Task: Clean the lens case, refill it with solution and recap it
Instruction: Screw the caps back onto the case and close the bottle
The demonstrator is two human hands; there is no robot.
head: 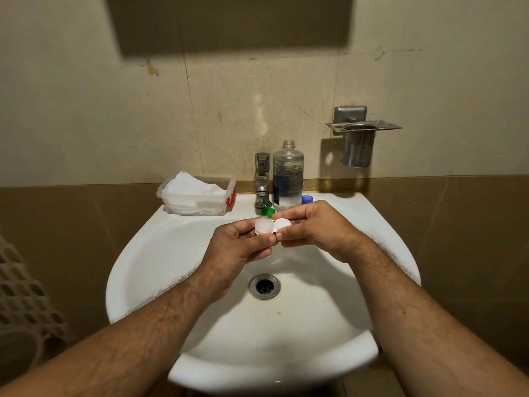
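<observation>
Tissues [194, 186], one heap in one clear tub [200, 203], sit at ten o'clock from my hands on the sink [148, 253] ledge. One tap [262, 180] stands at twelve, with one open solution bottle [287, 176] just right of it. Two loose caps lie by the bottle's base: one green cap [267, 211], one blue cap [307, 199]. One metal holder [359, 138] hangs on the wall at one o'clock. My left hand [240, 247] pinches the left well of the one white lens case [272, 225] between thumb and fingers; my right hand [317, 227] pinches the right well likewise. Both forearms reach in over the basin, the case above it, uncapped.
</observation>
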